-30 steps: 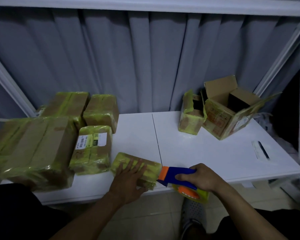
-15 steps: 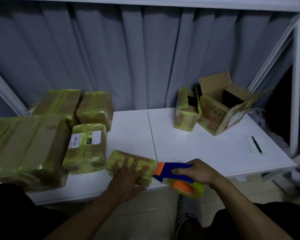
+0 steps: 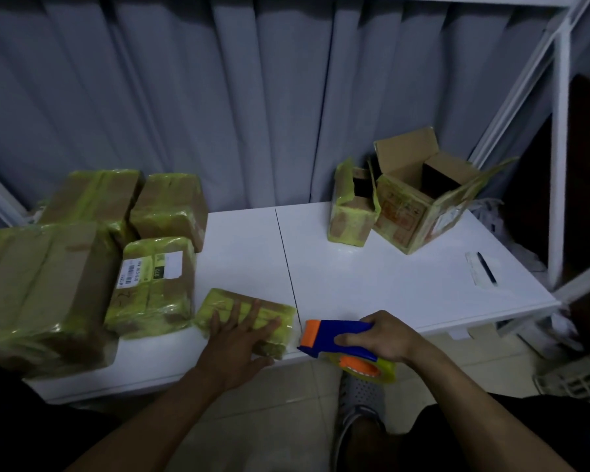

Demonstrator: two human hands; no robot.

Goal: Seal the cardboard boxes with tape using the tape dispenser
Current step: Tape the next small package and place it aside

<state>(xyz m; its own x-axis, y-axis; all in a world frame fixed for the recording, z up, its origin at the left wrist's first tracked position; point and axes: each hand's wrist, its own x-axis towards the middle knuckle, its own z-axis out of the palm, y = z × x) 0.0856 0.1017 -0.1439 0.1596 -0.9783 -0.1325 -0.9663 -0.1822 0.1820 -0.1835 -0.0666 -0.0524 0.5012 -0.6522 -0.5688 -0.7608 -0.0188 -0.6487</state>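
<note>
Pressing my left hand (image 3: pixel 241 338) flat on the small box (image 3: pixel 244 318) at the desk's (image 3: pixel 372 284) near edge, my right hand (image 3: pixel 382 338) gripping the tape dispenser (image 3: pixel 341 338) just beside it. Pulling sideways could tip the box off the edge.

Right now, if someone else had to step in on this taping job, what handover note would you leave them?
Left hand: flat, fingers spread, pressing on the small flat box at the table's front edge.
Right hand: grips the tape dispenser, its orange nose close to that box's right end; contact unclear.
Done: the large box, the labelled box and two rear boxes on the left look fully taped.
Left: check the flat box's seal, then close and tape the small open box and the big open box at back right, whose flaps are up.
</note>
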